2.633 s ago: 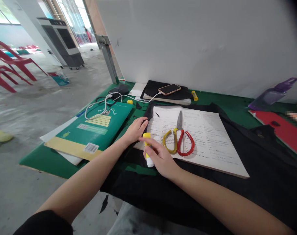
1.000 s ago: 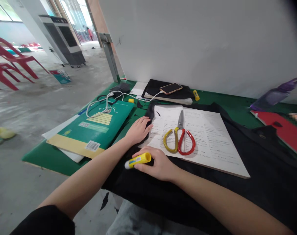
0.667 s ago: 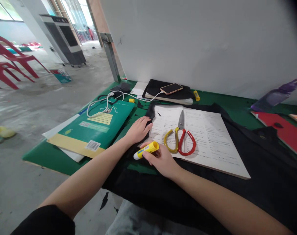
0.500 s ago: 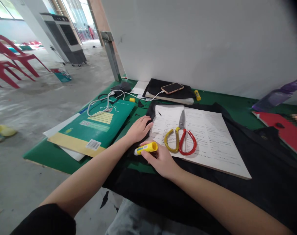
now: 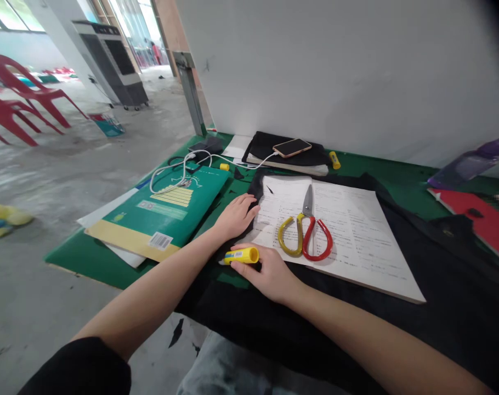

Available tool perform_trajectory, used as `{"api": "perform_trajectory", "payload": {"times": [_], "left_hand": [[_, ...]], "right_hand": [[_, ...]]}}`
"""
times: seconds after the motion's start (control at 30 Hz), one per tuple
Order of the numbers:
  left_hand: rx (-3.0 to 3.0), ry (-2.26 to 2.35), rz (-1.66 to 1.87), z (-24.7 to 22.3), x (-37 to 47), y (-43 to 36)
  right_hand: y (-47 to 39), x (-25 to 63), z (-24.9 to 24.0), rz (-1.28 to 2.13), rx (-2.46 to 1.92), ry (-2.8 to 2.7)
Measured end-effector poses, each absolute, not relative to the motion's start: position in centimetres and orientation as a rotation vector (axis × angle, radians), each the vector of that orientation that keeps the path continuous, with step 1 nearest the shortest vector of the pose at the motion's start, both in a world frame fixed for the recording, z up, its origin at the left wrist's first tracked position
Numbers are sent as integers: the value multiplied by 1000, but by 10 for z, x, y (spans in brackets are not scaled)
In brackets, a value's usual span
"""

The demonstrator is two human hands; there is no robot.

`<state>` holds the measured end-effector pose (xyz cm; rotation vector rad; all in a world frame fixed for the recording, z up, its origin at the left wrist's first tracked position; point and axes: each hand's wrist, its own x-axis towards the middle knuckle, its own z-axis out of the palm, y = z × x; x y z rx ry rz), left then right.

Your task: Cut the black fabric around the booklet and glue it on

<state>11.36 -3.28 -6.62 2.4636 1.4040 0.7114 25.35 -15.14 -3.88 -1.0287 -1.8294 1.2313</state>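
My left hand point(image 5: 237, 215) lies flat, fingers spread, on black cloth point(image 5: 249, 323) at the left edge of an open book point(image 5: 356, 230). Just below it, my right hand point(image 5: 272, 273) is closed around a yellow glue stick point(image 5: 243, 255), whose whitish tip points left and touches or nearly touches the cloth. Scissors point(image 5: 307, 206) with one yellow and one red handle rest on the book pages, blades toward the wall. A small black scrap point(image 5: 270, 190) lies on the left page.
Left of my hands is a green booklet point(image 5: 175, 214) with a white cable on it. Behind the book are a phone point(image 5: 292, 147) on a black-covered book, and a yellow cap point(image 5: 224, 167). At right are a purple bottle point(image 5: 459, 167), a red item point(image 5: 480, 225) and a blurred hand.
My right hand has moved the glue stick slightly left and down, with its tip lower against the cloth. The left hand stays in place; the whole view has shifted a little.
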Motion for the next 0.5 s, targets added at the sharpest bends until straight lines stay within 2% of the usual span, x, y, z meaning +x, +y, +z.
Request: {"api": "perform_trajectory", "payload": {"times": [0.27, 0.5], "left_hand": [[2419, 1409, 705, -66, 113, -32], [2385, 1414, 733, -69, 113, -30]], "right_hand": [[-148, 258, -40, 1544, -1043, -1507], [-147, 256, -41, 1271, -1081, -1672]]}}
